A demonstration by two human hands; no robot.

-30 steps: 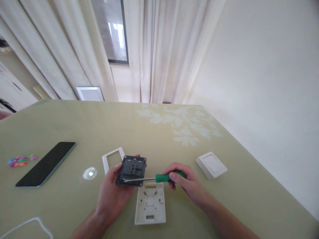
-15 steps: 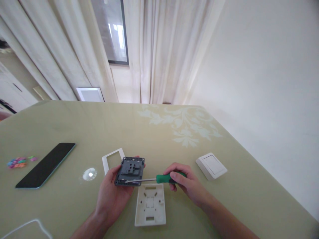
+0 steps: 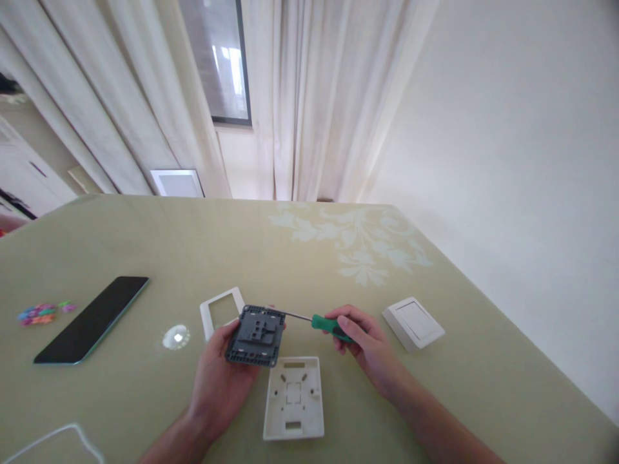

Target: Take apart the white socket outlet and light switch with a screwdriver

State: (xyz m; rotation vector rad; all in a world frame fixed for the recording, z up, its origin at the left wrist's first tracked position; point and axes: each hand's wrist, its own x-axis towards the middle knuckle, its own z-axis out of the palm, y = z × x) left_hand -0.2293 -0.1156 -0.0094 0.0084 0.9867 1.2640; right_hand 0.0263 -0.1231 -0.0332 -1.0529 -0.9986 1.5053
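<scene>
My left hand [image 3: 221, 370] is closed round the left edge of a dark grey switch module [image 3: 257, 335], held tilted above the table. A green-handled screwdriver [image 3: 333, 327] is gripped in my right hand [image 3: 370, 348], its shaft pointing left. The tip lies at the module's far edge, near the top; whether it touches cannot be made out. Just below the module, a white back box [image 3: 293, 398] rests open side up on the table. Behind my left hand lies a white rectangular frame [image 3: 206, 316], partly covered by the module and fingers.
A white wall switch [image 3: 414, 322] stands to the right on the table [image 3: 193, 245]. On the left lie a dark flat tablet-like slab [image 3: 91, 321], small colourful pieces [image 3: 43, 313] and a clear round object [image 3: 176, 337]. A white cable [image 3: 62, 430] runs at the front left.
The screwdriver tip has moved from the module's near edge up to its far edge, and its shaft now slants. The module has tilted a little in my left hand.
</scene>
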